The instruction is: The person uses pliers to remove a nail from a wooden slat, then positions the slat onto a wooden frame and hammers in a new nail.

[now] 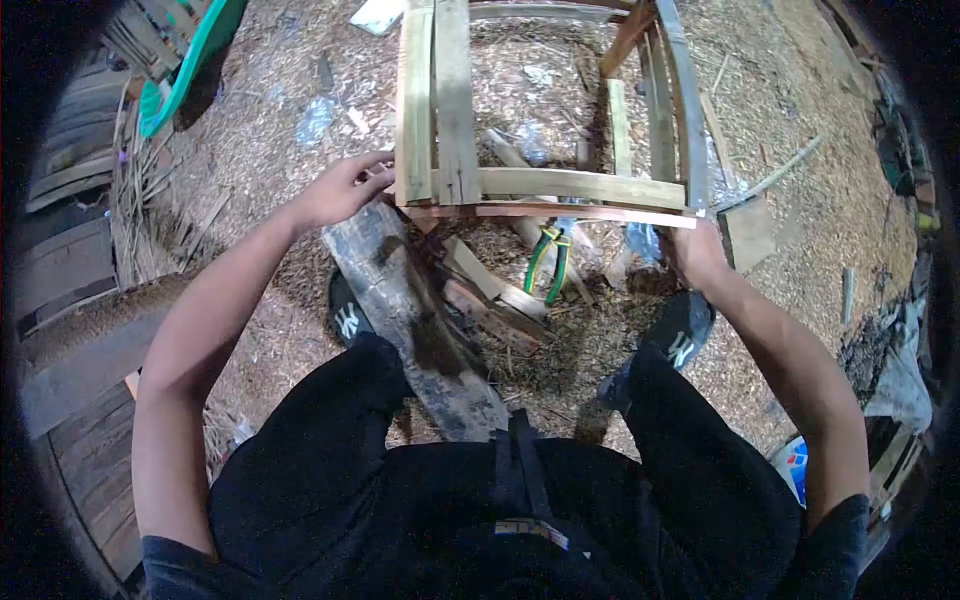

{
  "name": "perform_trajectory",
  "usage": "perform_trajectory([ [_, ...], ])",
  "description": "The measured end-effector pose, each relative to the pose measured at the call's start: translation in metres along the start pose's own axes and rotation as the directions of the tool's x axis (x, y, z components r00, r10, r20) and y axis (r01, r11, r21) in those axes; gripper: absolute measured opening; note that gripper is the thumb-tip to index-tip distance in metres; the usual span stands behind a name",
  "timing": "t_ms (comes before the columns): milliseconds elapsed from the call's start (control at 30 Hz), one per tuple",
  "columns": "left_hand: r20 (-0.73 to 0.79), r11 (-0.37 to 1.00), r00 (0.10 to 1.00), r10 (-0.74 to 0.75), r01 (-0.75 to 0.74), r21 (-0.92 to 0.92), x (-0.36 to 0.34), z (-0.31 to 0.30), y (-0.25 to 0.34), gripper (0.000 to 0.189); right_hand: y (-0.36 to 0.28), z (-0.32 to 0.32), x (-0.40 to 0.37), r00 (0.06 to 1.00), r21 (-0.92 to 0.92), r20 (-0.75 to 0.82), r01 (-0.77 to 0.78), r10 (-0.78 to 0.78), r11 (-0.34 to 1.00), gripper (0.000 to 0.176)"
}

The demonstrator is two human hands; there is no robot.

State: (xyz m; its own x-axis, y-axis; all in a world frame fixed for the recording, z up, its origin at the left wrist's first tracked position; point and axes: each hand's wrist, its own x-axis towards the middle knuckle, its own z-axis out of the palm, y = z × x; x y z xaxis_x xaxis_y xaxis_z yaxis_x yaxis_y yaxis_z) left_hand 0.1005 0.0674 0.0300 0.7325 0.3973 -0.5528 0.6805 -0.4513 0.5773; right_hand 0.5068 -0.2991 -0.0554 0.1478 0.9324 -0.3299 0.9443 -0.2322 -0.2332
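Note:
A wooden frame [580,185] of pale slats, with a reddish strip along its near edge, is in front of me. My left hand [345,190] grips its near left corner, with curled fingers against the upright slats. At the near right corner my right hand [700,250] holds the frame from below, its fingers mostly hidden behind the wood. Pliers [560,265] with green and yellow handles are below the near edge, between my feet. A long weathered board [400,310] slants from near my left hand toward my lap.
Wood shavings and offcuts cover the ground [270,150]. A green plastic piece [190,75] is at the upper left, beside stacked wood [75,255]. A square wooden piece [748,233] lies right of the frame. Black shoes [680,335] flank the scraps between my feet.

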Motion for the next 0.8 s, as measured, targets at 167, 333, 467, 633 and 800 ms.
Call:
perform_trajectory([
  [167, -0.047, 0.996, 0.995, 0.084, -0.084, -0.006, 0.001, -0.004, 0.009, 0.051, -0.028, -0.045, -0.003, 0.998, 0.119, -0.014, 0.062, -0.061, 0.991, 0.024],
  [333, -0.088, 0.996, 0.993, 0.082, -0.086, -0.036, 0.005, -0.012, 0.015, 0.054, -0.017, -0.044, -0.002, 0.975, 0.182, -0.161, 0.184, -0.155, 0.966, 0.025],
  [467, -0.218, 0.984, 0.976, 0.005, -0.044, -0.171, 0.025, -0.024, 0.024, 0.057, -0.019, -0.072, -0.005, 0.972, 0.305, -0.22, 0.15, -0.084, 0.94, 0.015],
  [633, -0.369, 0.913, 0.929, 0.014, -0.162, -0.374, 0.055, -0.067, 0.084, 0.064, 0.008, -0.127, 0.016, 0.888, 0.491, -0.421, 0.052, 0.184, 0.87, 0.006],
  [800, -0.469, 0.822, 0.866, 0.175, -0.391, -0.415, 0.086, -0.096, 0.118, 0.061, 0.011, -0.211, 0.054, 0.72, 0.407, -0.657, 0.088, 0.224, 0.909, 0.013],
])
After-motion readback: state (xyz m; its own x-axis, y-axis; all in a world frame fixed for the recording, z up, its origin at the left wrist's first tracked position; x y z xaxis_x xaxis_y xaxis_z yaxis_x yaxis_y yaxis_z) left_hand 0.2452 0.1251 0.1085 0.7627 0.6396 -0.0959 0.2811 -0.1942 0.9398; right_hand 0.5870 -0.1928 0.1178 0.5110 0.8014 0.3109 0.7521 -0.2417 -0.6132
